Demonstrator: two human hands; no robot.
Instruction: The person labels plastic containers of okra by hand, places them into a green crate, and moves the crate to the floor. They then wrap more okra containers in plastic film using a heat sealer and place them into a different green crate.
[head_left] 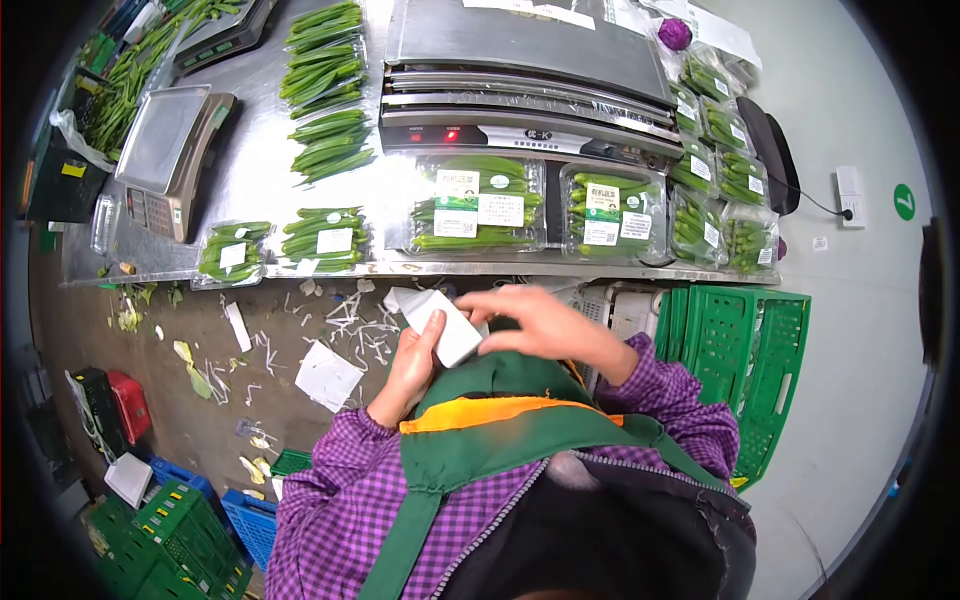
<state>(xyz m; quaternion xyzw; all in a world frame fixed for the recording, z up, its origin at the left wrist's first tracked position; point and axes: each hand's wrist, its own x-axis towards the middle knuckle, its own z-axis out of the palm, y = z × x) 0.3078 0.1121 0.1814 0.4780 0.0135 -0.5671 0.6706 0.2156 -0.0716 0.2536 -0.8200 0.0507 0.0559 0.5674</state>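
Observation:
In front of my apron, my left hand point(408, 372) is closed around a white stack of labels point(456, 330), the thumb pressed on its face. A loose paper flap point(405, 300) sticks up at the stack's far left corner. My right hand point(545, 322) is at the stack's right edge, index finger stretched over the top and thumb lower down, with a gap between them. Across the table edge lie clear packs of green okra, two with large printed labels, the left one point(478, 205) and the right one point(612, 212). Two more packs point(325, 238) point(233, 252) carry small white stickers.
A film-wrapping machine point(530, 130) with a lit red display stands on the steel table point(265, 160). A scale point(165, 150) and a long row of okra point(328, 85) are to its left. Stacked packs point(740, 175) sit right. Green crates point(750, 370) stand below; paper scraps litter the floor point(260, 330).

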